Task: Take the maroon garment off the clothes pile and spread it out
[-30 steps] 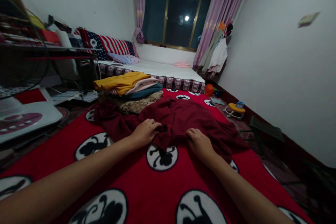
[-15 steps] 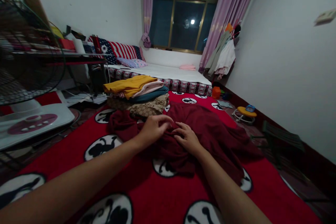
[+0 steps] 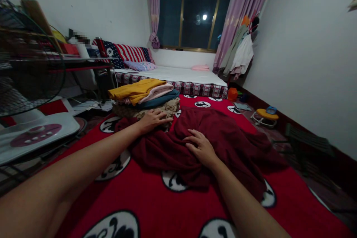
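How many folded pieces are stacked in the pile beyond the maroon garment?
4 visible: yellow on top, pink under it, teal next, and a beige patterned piece at the bottom, beside the left hand. More may be hidden inside.

A home bedroom: low mattress (image 3: 178, 76), curtained window (image 3: 195, 18), folded clothes (image 3: 145, 95).

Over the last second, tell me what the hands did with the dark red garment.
The left hand let go of the bunched near edge and moved out to the far left part of the dark red garment, beside the folded stack. The right hand slid toward the middle and lies flat on it. The stack stayed put.
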`<state>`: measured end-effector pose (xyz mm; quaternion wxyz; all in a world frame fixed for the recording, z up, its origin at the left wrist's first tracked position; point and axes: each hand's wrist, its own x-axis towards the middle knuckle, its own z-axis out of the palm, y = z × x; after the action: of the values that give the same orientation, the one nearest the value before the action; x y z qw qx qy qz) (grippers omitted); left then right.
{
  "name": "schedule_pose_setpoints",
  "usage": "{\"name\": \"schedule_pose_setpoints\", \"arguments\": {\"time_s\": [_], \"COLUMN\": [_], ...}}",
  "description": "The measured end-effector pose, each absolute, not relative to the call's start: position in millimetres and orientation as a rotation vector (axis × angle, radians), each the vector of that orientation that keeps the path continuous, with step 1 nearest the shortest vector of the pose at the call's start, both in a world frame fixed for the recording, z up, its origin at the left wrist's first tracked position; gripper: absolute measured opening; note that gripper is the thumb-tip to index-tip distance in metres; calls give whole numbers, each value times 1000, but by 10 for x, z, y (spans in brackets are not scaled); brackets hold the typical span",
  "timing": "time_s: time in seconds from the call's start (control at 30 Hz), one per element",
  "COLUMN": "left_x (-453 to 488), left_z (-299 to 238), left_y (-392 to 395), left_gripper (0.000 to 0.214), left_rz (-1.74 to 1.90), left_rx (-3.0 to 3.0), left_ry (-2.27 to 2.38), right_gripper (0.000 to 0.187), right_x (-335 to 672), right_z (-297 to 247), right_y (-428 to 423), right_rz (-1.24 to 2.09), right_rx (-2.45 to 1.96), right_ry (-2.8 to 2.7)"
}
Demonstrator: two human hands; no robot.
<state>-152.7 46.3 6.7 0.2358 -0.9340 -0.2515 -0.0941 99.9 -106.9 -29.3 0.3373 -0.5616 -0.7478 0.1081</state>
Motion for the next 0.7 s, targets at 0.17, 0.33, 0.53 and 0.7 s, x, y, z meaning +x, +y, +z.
{"name": "schedule_pose_setpoints", "arguments": {"time_s": [0.17, 0.33, 0.53, 0.7], "left_x": [-1685, -1806, -1915, -1985], "left_z": [383, 254, 23, 141], "left_y": [586, 675, 572, 441], "left_gripper": [31, 25, 28, 36], "left_rz": [-99, -33, -104, -33], "left_rx": [-2515, -2472, -2494, -2574], "left_ry": [-487, -347, -348, -560], "right_gripper": [24, 25, 24, 24], "right_x": [1017, 1016, 1003, 999], "right_z": [-294, -299, -285, -300], "right_y": [-1080, -1083, -1091, -1080], "right_rz": [313, 314, 297, 280], "right_rx": [-1467, -1468, -1478, -1482], "right_ry": [-1958, -1961, -1956, -1969]}}
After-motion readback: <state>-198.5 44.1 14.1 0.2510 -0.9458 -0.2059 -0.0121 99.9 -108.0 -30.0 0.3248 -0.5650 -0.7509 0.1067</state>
